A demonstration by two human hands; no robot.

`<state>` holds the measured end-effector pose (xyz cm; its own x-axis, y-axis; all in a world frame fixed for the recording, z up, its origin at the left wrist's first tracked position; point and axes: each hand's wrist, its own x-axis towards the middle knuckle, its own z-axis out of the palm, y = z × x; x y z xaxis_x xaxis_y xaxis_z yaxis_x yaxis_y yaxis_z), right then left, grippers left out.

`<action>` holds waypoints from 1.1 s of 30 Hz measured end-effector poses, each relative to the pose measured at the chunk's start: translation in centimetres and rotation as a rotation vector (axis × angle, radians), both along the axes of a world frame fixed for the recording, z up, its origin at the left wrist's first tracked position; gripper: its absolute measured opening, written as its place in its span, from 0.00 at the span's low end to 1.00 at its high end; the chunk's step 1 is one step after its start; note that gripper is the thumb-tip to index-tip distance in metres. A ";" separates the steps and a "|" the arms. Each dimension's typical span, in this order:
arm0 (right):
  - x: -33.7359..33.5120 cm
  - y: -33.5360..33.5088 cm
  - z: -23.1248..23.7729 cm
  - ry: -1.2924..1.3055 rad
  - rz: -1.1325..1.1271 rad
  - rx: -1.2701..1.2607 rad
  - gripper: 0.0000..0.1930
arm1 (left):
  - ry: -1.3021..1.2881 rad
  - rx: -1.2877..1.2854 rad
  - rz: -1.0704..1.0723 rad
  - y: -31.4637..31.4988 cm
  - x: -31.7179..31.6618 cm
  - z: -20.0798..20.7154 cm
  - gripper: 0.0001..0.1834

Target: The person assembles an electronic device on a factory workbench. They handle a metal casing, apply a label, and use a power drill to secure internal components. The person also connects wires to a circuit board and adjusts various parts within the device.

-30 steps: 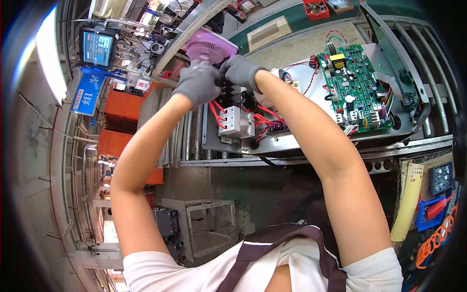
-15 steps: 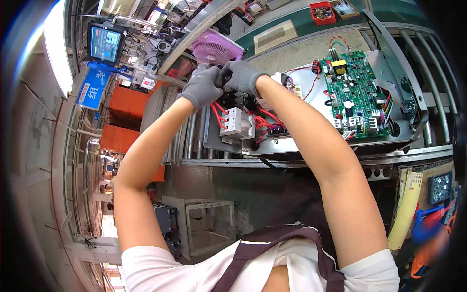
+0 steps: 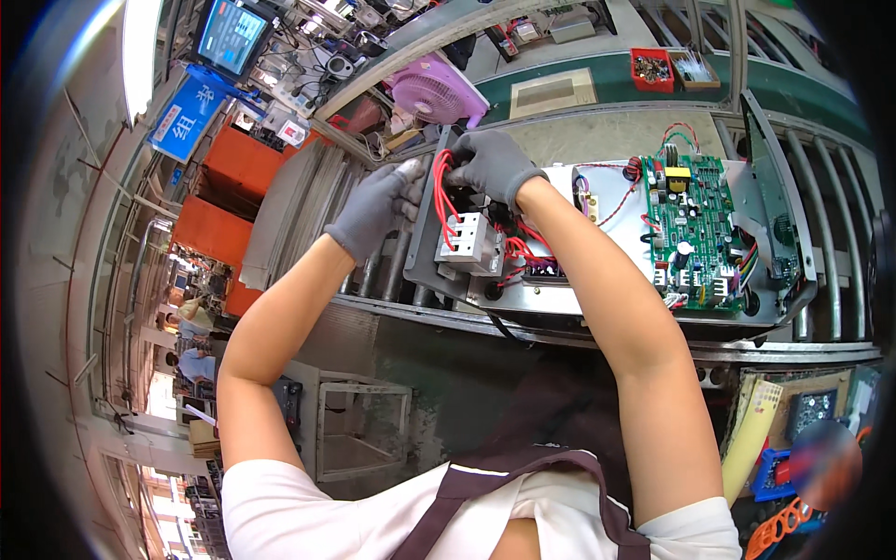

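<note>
Both my hands wear grey gloves. My left hand [image 3: 375,207] is beside the left edge of an upright grey metal panel [image 3: 427,224], its fingers loosely bent and nothing visible in them. Over the panel's inner side, my right hand [image 3: 497,166] has its fingers closed at the upper bend of several red wires [image 3: 442,187]; the fingertips are partly hidden. These wires run down into a white circuit breaker [image 3: 469,245] fixed to the panel. The panel stands at the left end of an open metal chassis [image 3: 607,257], with a green circuit board [image 3: 695,229] on its right side.
The chassis lies on a roller conveyor [image 3: 812,187]. A pink fan [image 3: 431,91] stands behind the panel. At the back are a red bin [image 3: 651,70] of small parts and a metal frame post. Flat sheets [image 3: 289,215] and orange crates [image 3: 222,224] lie left, under a screen [image 3: 229,39].
My hands were together at the panel's top; the left has drawn away leftward and down. The red wires now stand up in a bend by my right hand. The view has shifted.
</note>
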<state>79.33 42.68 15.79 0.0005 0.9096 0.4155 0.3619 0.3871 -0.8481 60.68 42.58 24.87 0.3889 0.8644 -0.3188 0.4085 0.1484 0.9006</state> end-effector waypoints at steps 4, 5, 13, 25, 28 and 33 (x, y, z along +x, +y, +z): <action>0.0 0.8 -0.3 0.072 0.042 -0.012 0.19 | -0.002 -0.096 0.021 -0.9 1.3 0.5 0.15; 0.0 0.9 -0.3 0.072 0.042 -0.015 0.19 | 0.013 -0.123 0.008 -0.7 1.6 0.6 0.14; -0.2 1.7 -0.6 0.072 0.018 -0.032 0.20 | 0.164 -0.222 -0.085 3.5 2.8 0.5 0.09; -2.2 -0.7 -1.2 -0.383 -0.148 0.249 0.11 | 0.021 0.033 -0.116 2.7 1.8 -1.3 0.12; -2.3 -0.4 -1.5 -0.410 -0.166 0.285 0.11 | -0.116 -0.263 -0.126 2.7 1.3 -1.3 0.11; -2.3 -1.2 -0.4 -0.397 -0.129 0.186 0.10 | -0.107 -0.383 -0.175 3.8 1.9 -0.8 0.12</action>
<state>77.06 41.49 15.34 -0.0835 0.8223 0.5628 0.7005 0.4502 -0.5538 62.56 46.39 24.03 0.5673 0.6101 -0.5532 0.3640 0.4168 0.8329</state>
